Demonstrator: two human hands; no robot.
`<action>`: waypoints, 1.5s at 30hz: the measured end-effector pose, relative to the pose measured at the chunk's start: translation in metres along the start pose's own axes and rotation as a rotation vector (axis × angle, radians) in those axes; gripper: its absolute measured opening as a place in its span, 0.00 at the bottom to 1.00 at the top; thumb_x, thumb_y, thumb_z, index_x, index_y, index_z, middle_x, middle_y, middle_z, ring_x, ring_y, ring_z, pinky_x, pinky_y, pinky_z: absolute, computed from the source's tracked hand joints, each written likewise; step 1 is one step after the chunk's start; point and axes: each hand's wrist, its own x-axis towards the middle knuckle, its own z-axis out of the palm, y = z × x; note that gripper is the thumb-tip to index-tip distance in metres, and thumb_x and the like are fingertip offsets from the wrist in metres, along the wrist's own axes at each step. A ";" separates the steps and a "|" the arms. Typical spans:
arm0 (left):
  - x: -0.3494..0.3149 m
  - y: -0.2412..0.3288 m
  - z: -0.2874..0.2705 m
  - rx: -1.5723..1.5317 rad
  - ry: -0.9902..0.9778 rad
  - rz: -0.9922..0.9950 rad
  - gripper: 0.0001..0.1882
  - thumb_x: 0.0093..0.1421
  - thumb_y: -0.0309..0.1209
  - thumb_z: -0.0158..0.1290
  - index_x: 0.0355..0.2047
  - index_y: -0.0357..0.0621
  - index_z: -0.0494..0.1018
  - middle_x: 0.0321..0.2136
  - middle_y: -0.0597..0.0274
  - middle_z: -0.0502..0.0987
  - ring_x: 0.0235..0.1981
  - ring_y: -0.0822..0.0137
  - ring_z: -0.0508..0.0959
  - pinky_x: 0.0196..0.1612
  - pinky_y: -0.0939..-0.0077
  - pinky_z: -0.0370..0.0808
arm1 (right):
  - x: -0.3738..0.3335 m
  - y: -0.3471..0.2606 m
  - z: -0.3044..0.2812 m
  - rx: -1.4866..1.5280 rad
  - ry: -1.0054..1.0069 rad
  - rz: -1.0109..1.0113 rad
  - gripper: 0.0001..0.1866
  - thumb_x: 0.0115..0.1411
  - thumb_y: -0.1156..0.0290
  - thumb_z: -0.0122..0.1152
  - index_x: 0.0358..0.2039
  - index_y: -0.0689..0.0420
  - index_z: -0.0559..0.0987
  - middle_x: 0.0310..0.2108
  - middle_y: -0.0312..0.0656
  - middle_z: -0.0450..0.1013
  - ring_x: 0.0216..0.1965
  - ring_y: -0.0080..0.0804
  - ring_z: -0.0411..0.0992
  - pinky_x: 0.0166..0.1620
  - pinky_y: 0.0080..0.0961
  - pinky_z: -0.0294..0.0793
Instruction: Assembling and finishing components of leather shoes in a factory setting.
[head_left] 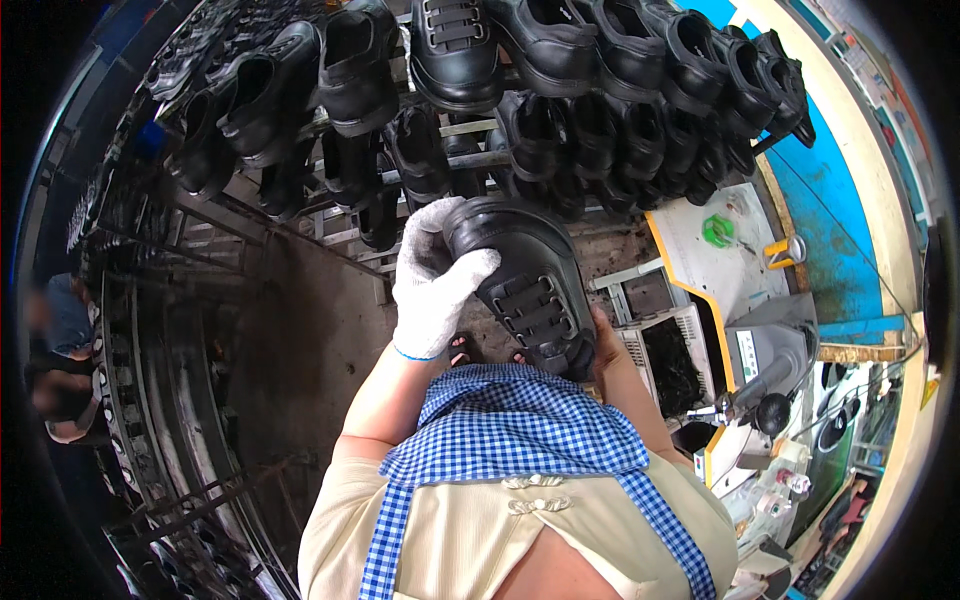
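A black shoe [515, 262] with elastic straps across its front is held up before my chest, its rounded toe toward the upper left. My left hand [438, 275], in a white knit glove, is closed on the toe end, the thumb over the upper. At the other end, my bare right hand [606, 345] is against the heel side; most of its fingers are hidden behind the shoe. Just beyond the held shoe hang rows of similar black shoes [455, 60] on a metal rack [395, 178].
To the right stands a white worktable [715, 265] with yellow edging, carrying a green tape roll [717, 231] and a yellow can [785, 252]. A grey machine [775, 345] and a white basket [645, 385] are nearer. Another person [68, 325] is at the far left, past metal racks [165, 390].
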 end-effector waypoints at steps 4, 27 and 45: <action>-0.001 0.000 0.000 -0.005 0.024 -0.009 0.32 0.48 0.19 0.66 0.53 0.37 0.65 0.47 0.55 0.74 0.48 0.65 0.75 0.55 0.70 0.73 | 0.008 0.009 0.016 0.069 0.007 0.047 0.36 0.59 0.40 0.56 0.58 0.55 0.72 0.52 0.46 0.73 0.49 0.36 0.74 0.51 0.36 0.75; 0.004 0.013 -0.007 0.885 -0.487 0.069 0.43 0.42 0.45 0.70 0.55 0.40 0.66 0.39 0.54 0.81 0.40 0.55 0.82 0.44 0.68 0.77 | -0.068 -0.122 0.194 -2.359 0.032 -1.046 0.21 0.54 0.72 0.59 0.49 0.40 0.80 0.23 0.35 0.62 0.19 0.28 0.69 0.19 0.25 0.70; -0.003 0.011 -0.002 0.900 -0.393 0.053 0.37 0.42 0.41 0.71 0.51 0.43 0.69 0.37 0.57 0.82 0.38 0.61 0.83 0.43 0.71 0.79 | -0.089 -0.149 0.186 -2.470 -0.059 -0.921 0.23 0.50 0.71 0.58 0.49 0.40 0.80 0.24 0.33 0.60 0.21 0.24 0.68 0.21 0.22 0.68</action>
